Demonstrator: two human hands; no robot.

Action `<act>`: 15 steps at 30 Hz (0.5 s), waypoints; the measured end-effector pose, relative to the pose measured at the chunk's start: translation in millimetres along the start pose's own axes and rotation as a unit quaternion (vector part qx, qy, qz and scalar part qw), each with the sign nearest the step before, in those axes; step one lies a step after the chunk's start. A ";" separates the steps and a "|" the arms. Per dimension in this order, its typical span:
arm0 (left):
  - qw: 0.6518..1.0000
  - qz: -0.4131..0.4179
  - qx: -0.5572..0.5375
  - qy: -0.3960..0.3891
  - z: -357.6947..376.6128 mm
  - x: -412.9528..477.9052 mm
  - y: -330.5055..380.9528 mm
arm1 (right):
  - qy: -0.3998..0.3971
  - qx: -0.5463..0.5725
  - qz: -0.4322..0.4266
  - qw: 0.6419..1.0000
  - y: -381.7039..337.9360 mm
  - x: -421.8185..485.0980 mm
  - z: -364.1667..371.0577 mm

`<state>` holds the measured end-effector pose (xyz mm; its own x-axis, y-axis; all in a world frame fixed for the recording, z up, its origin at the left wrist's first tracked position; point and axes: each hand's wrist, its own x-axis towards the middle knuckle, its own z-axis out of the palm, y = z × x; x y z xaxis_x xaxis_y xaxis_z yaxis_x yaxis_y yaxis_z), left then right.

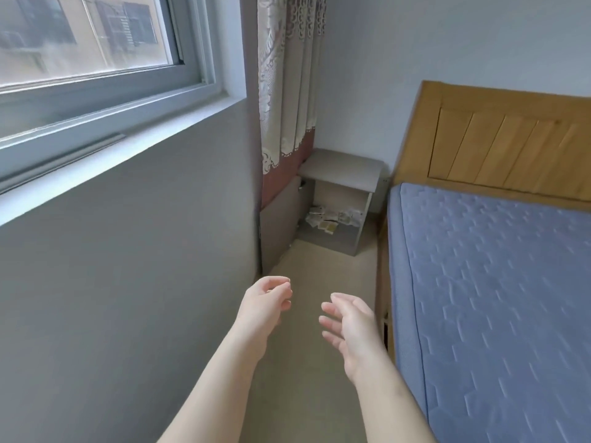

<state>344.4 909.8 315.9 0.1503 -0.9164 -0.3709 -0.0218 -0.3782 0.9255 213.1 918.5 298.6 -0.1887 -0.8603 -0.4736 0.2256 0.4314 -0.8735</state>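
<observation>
Both my bare arms reach forward over a narrow strip of beige floor (323, 391). My left hand (267, 300) hangs in the air near the grey wall with its fingers loosely curled and holds nothing. My right hand (348, 324) floats beside it, palm turned inward, fingers relaxed and spread, also holding nothing. The two hands are apart and touch nothing.
A grey wall (128, 282) under a window (83, 43) runs along the left. A bed with a blue mattress (499, 314) and wooden headboard (499, 148) fills the right. At the far end stand a grey nightstand (339, 174) with papers (332, 219) inside and a patterned curtain (287, 91).
</observation>
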 end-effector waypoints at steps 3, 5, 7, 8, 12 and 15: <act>1.000 0.001 0.007 -0.014 19.5 61.2 17.4 | 0.017 0.001 0.001 1.000 -23.2 59.0 6.8; 1.000 0.007 0.007 -0.020 30.4 107.6 32.4 | 0.023 0.002 -0.005 1.000 -43.2 101.0 16.9; 1.000 0.013 0.009 -0.026 39.9 155.9 50.4 | 0.025 -0.002 -0.012 1.000 -66.1 142.6 29.3; 0.999 0.018 0.010 -0.030 45.2 180.3 61.6 | 0.026 -0.003 -0.013 1.000 -79.4 163.3 35.6; 0.998 0.032 0.031 -0.046 73.6 269.8 106.3 | 0.042 0.010 -0.018 0.999 -128.3 238.2 47.9; 0.996 0.026 0.049 -0.069 102.7 323.7 125.2 | 0.060 0.025 -0.013 0.998 -152.0 289.8 45.4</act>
<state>288.8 552.3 303.8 0.0087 -0.9416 -0.3365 -0.1228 -0.3350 0.9342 167.5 591.2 299.2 -0.3074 -0.8311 -0.4635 0.2666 0.3924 -0.8803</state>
